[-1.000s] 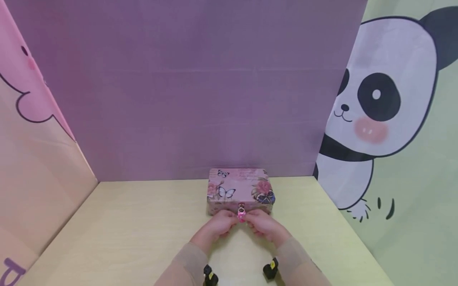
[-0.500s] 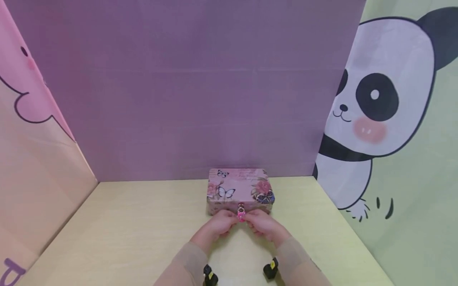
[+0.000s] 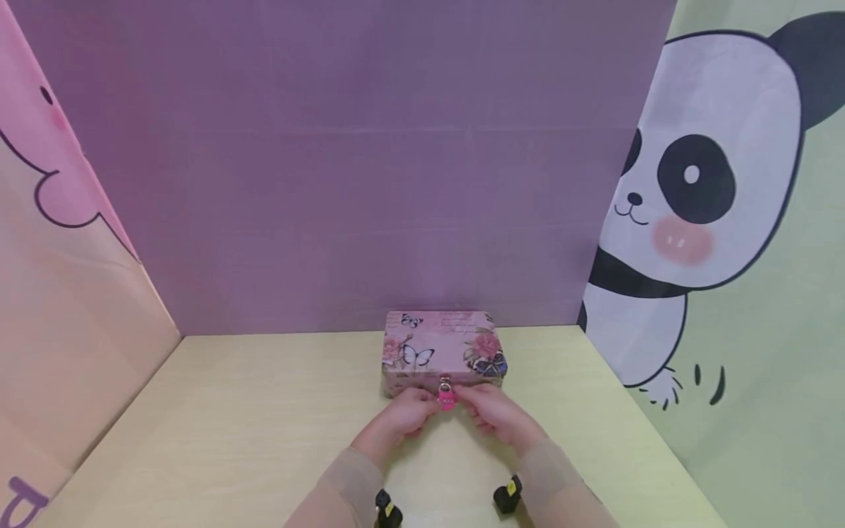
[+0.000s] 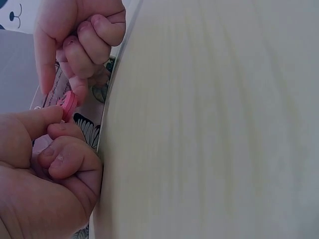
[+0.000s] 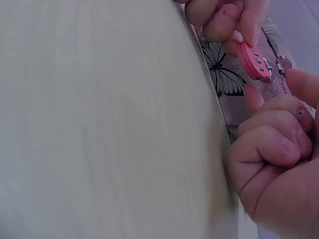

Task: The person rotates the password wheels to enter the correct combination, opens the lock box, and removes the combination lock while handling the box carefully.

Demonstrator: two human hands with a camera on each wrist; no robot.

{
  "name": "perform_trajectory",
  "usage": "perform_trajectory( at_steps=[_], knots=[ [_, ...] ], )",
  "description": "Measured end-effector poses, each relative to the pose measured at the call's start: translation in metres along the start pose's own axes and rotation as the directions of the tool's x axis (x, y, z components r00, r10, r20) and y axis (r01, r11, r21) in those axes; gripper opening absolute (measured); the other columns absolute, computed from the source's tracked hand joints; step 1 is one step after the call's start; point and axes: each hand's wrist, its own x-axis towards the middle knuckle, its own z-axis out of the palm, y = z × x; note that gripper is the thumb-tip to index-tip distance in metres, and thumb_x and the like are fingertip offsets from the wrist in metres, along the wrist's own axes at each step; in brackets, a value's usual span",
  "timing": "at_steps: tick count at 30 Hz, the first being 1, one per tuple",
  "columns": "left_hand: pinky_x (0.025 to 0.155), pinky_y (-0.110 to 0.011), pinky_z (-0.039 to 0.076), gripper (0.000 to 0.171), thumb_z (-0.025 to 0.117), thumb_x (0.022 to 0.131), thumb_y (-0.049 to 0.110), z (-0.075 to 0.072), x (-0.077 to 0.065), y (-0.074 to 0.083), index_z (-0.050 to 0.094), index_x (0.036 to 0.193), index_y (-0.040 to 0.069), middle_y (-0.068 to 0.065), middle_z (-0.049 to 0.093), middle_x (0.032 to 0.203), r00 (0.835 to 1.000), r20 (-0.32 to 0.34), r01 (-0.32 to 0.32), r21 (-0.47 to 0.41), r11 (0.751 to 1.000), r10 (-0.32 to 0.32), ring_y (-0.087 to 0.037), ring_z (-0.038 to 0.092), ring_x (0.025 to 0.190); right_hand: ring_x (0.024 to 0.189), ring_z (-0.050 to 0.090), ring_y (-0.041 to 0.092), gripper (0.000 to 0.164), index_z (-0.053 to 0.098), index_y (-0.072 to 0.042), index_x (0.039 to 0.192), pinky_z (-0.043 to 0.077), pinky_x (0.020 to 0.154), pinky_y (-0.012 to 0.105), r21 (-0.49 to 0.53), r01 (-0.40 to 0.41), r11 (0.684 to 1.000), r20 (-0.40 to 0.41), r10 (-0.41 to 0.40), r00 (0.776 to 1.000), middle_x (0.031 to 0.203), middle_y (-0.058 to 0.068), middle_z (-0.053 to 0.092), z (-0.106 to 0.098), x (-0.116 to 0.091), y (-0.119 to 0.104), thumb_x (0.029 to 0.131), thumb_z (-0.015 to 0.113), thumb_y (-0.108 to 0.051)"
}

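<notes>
A pink combination padlock [image 3: 447,400] with number dials [image 5: 257,59] hangs by its shackle from the metal clasp [image 3: 445,380] of a floral, butterfly-printed box [image 3: 455,341]. The box stands with its lid down. My left hand [image 3: 408,412] pinches the padlock's body between thumb and index finger, as the left wrist view shows. On the other side, my right hand [image 3: 499,415] has its thumb [image 5: 301,85] and index finger [image 5: 252,97] spread apart beside the padlock. Its other fingers are curled. Whether the right index fingertip touches the padlock I cannot tell.
The box sits at the back of a pale wooden table [image 3: 264,418], near a purple backdrop [image 3: 370,176]. Side panels carry a panda picture [image 3: 719,169] and a pink cartoon figure [image 3: 46,147]. Small black devices [image 3: 507,496] are on both wrists.
My right hand has shifted slightly right and its thumb and index finger have parted from the padlock, showing more of it. My left hand keeps its place.
</notes>
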Motion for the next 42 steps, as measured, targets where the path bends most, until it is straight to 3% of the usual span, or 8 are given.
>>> perform_trajectory(
  at_steps=[4, 8, 13, 17, 25, 33, 42],
  knots=[
    [0.043, -0.023, 0.026, 0.017, 0.066, 0.095, 0.011, 0.000, 0.000, 0.000, 0.063, 0.088, -0.003, 0.008, 0.038, 0.058, 1.000, -0.001, 0.009, -0.002, 1.000, -0.009, -0.006, 0.030, 0.046, 0.050, 0.028, 0.010, 0.040, 0.068, -0.005, 0.101, 0.025, 0.046, 0.023, 0.005, -0.002, 1.000, -0.007, 0.002, 1.000, 0.063, -0.005, 0.036, -0.003, 0.000, 0.002, 0.102, 0.059, -0.044],
    [0.043, -0.023, 0.026, 0.021, 0.067, 0.095, 0.012, 0.000, 0.000, 0.000, 0.058, 0.077, 0.004, 0.008, 0.037, 0.057, 1.000, -0.001, 0.010, -0.004, 1.000, -0.010, -0.007, 0.029, 0.045, 0.050, 0.028, 0.010, 0.047, 0.070, -0.003, 0.120, 0.025, 0.046, 0.022, 0.003, 0.004, 1.000, -0.009, -0.004, 1.000, 0.063, -0.006, 0.036, -0.004, 0.000, 0.002, 0.103, 0.057, -0.044],
    [0.043, -0.023, 0.025, 0.032, 0.068, 0.095, 0.013, 0.000, 0.001, 0.000, 0.050, 0.068, 0.014, 0.008, 0.037, 0.057, 1.000, -0.003, 0.009, -0.014, 1.000, -0.009, -0.006, 0.029, 0.045, 0.050, 0.028, 0.010, 0.036, 0.069, -0.005, 0.106, 0.025, 0.045, 0.023, -0.006, 0.013, 1.000, -0.003, -0.013, 1.000, 0.062, -0.005, 0.036, -0.002, -0.001, 0.001, 0.100, 0.062, -0.040],
    [0.043, -0.023, 0.026, 0.034, 0.070, 0.095, 0.016, 0.000, 0.001, -0.001, 0.049, 0.067, 0.015, 0.008, 0.037, 0.058, 1.000, -0.004, 0.016, -0.015, 1.000, -0.016, -0.007, 0.029, 0.046, 0.049, 0.029, 0.009, 0.027, 0.064, -0.005, 0.095, 0.026, 0.045, 0.022, -0.034, 0.038, 0.999, 0.018, -0.038, 0.999, 0.062, -0.005, 0.037, 0.001, -0.001, 0.001, 0.099, 0.065, -0.032],
    [0.043, -0.023, 0.026, 0.024, 0.068, 0.095, 0.014, -0.001, 0.001, -0.001, 0.056, 0.075, 0.009, 0.007, 0.038, 0.059, 1.000, 0.002, 0.016, -0.016, 1.000, -0.016, -0.007, 0.030, 0.046, 0.048, 0.030, 0.008, 0.022, 0.067, -0.003, 0.103, 0.028, 0.045, 0.023, -0.073, 0.076, 0.994, 0.033, -0.074, 0.997, 0.061, -0.006, 0.038, 0.009, -0.002, 0.000, 0.098, 0.066, -0.025],
    [0.043, -0.023, 0.025, 0.020, 0.069, 0.095, 0.014, -0.001, 0.002, -0.002, 0.060, 0.081, 0.002, 0.007, 0.038, 0.059, 1.000, 0.005, -0.001, -0.021, 1.000, 0.001, -0.007, 0.029, 0.046, 0.047, 0.029, 0.008, 0.022, 0.068, -0.003, 0.103, 0.026, 0.043, 0.022, -0.062, 0.057, 0.996, 0.043, -0.054, 0.998, 0.061, -0.006, 0.037, 0.011, 0.001, 0.001, 0.099, 0.064, -0.025],
    [0.043, -0.023, 0.025, 0.020, 0.067, 0.097, 0.014, -0.001, 0.002, -0.002, 0.062, 0.084, 0.000, 0.007, 0.038, 0.060, 1.000, 0.008, 0.005, -0.008, 1.000, -0.005, -0.008, 0.031, 0.047, 0.048, 0.028, 0.009, 0.019, 0.063, -0.007, 0.095, 0.023, 0.043, 0.023, -0.022, 0.032, 0.999, 0.076, -0.030, 0.997, 0.063, -0.004, 0.036, 0.014, 0.003, 0.001, 0.102, 0.060, -0.024]
  ],
)
